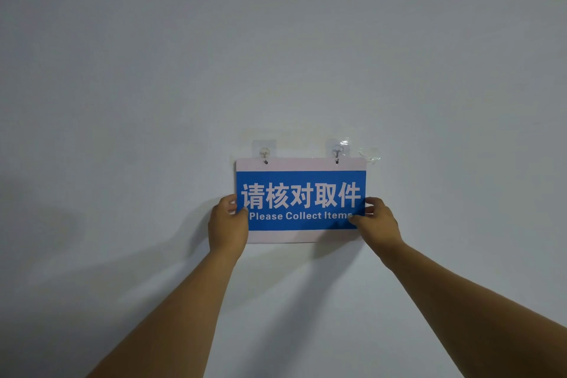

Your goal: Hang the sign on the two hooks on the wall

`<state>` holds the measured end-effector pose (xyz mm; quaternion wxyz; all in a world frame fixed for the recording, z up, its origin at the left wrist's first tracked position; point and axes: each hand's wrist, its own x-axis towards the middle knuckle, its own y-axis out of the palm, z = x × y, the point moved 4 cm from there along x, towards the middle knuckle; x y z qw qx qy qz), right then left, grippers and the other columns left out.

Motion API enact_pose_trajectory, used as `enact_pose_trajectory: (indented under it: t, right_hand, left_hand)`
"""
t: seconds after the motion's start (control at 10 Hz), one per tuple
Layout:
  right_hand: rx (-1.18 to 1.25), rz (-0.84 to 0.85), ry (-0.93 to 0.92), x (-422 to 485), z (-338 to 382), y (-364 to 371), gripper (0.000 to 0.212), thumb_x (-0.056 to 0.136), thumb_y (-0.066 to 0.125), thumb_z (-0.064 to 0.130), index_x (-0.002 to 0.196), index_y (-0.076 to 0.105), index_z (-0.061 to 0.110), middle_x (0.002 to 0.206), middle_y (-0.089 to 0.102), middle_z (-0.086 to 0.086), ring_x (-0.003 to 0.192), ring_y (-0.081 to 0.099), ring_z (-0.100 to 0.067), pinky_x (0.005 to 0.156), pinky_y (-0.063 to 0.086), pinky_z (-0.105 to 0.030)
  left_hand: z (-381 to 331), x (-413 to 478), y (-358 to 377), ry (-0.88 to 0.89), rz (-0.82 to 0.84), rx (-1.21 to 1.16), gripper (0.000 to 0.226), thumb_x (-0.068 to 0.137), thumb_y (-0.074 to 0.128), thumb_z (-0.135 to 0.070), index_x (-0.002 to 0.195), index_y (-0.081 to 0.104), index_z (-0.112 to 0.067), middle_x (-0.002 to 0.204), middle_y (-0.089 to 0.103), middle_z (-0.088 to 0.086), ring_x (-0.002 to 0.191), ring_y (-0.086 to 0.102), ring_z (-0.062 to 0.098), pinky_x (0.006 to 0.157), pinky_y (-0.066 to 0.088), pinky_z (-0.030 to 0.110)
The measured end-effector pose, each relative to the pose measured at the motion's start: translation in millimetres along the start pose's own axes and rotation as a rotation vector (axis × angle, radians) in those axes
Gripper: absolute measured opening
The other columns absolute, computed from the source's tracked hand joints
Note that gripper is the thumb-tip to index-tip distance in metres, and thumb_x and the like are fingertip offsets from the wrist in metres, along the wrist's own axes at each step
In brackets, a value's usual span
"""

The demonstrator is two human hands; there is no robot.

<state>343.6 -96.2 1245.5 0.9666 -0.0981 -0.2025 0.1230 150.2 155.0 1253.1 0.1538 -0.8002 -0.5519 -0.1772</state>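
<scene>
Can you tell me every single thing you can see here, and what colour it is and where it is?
Flat rectangular sign: one, blue panel with white lettering and pale borders at top and bottom, against the wall, its top edge at the two hooks.
Clear plastic stick-on hooks: two, see-through, above the sign's top edge, left hook and right hook.
Crumpled clear film scrap: one, see-through, stuck to the wall right of the right hook.
Plain painted wall: one, pale grey-white, fills the view.
Left hand: one, gripping the sign's left edge.
Right hand: one, gripping the sign's lower right corner.
</scene>
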Motion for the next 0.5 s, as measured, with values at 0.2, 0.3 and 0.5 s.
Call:
enact_pose_trajectory:
  t: [0.2, 0.3, 0.5]
  right_hand:
    - [0.012, -0.006, 0.006, 2, -2, -1, 0.058, 0.088, 0.068, 0.015, 0.141, 0.044, 0.014, 0.137, 0.055, -0.013, 0.118, 0.059, -0.03, 0.096, 0.054, -0.047]
    - [0.037, 0.008, 0.013, -1, -2, -2, 0.058, 0.089, 0.068, 0.014, 0.142, 0.043, 0.013, 0.138, 0.055, -0.014, 0.116, 0.06, -0.029, 0.095, 0.053, -0.046]
    - [0.063, -0.081, -0.044, -8, 21, -17, 0.066, 0.087, 0.073, 0.022, 0.145, 0.041, 0.019, 0.141, 0.05, -0.016, 0.117, 0.059, -0.031, 0.085, 0.057, -0.041]
  left_hand:
    - [9, -1, 0, -0.029, 0.018, -0.007, 0.035, 0.096, 0.059, -0.019, 0.13, 0.061, -0.024, 0.127, 0.066, 0.003, 0.104, 0.068, 0.023, 0.08, 0.059, 0.04]
    - [13, -2, 1, -0.033, 0.028, -0.002, 0.037, 0.098, 0.057, -0.017, 0.135, 0.059, -0.023, 0.126, 0.066, 0.004, 0.102, 0.068, 0.022, 0.063, 0.052, 0.026]
    - [26, -8, -9, -0.115, -0.016, 0.026, 0.044, 0.097, 0.06, -0.019, 0.14, 0.052, -0.018, 0.128, 0.063, 0.008, 0.104, 0.065, 0.024, 0.065, 0.05, 0.027]
